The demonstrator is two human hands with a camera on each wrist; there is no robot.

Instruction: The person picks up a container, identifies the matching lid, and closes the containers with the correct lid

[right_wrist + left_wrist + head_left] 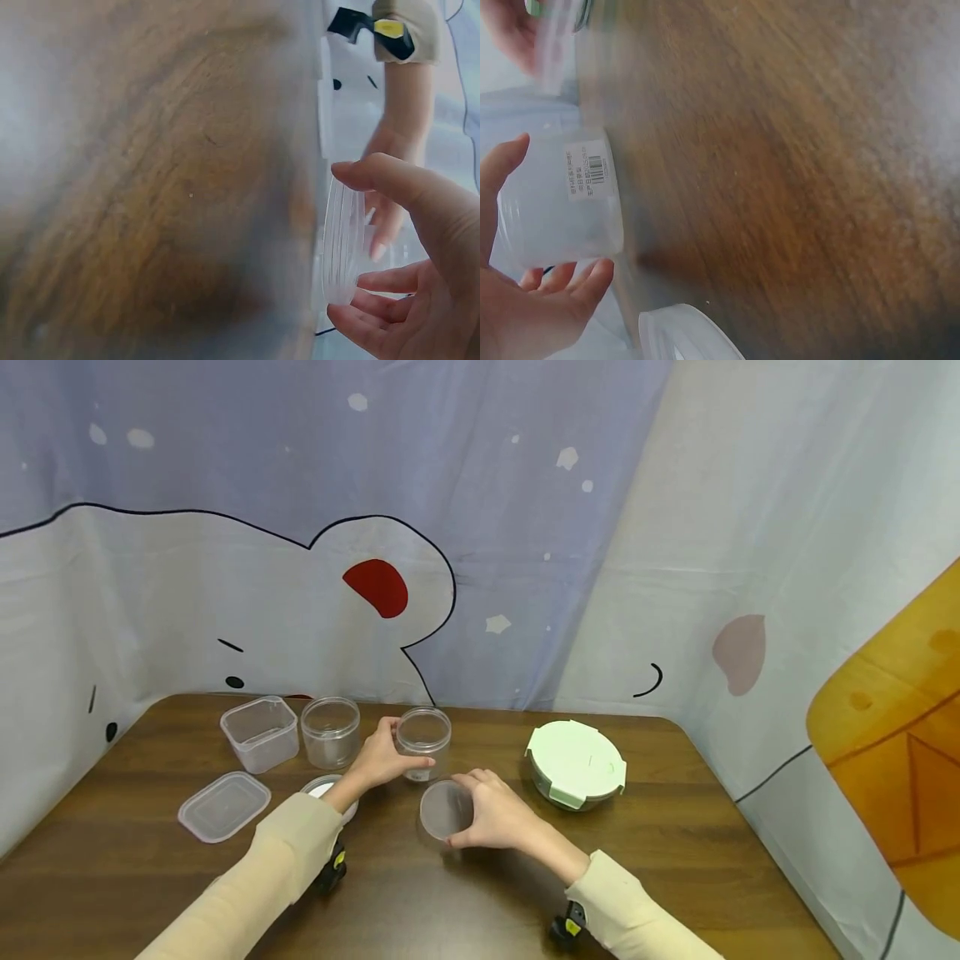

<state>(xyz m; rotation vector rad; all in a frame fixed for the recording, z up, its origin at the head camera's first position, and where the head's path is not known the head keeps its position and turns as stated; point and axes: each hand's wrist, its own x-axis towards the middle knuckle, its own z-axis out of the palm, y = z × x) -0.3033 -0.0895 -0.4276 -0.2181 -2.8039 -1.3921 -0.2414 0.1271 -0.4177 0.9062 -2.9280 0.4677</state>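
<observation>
My left hand (pixel 385 757) curves round a clear round jar (pixel 424 737), its thumb across the front and its fingers on the far side. The jar is upright on the wooden table, and a white barcode label (pixel 589 170) shows on its wall in the left wrist view. To the right and nearer me, my right hand (pixel 497 814) grips a clear round lid (pixel 442 810) by its rim between thumb and fingers. The lid's ridged edge faces the right wrist camera, low over the table. A white-topped round lid (pixel 321 785) is partly hidden by my left wrist.
A second clear jar (pixel 331 732) stands left of my left hand, beside a rectangular plastic container (pixel 262 735). Its flat lid (pixel 224 807) lies in front. At right sits a round bowl with a pale green clip lid (pixel 576 760). A printed curtain (pixel 495 543) hangs behind the table.
</observation>
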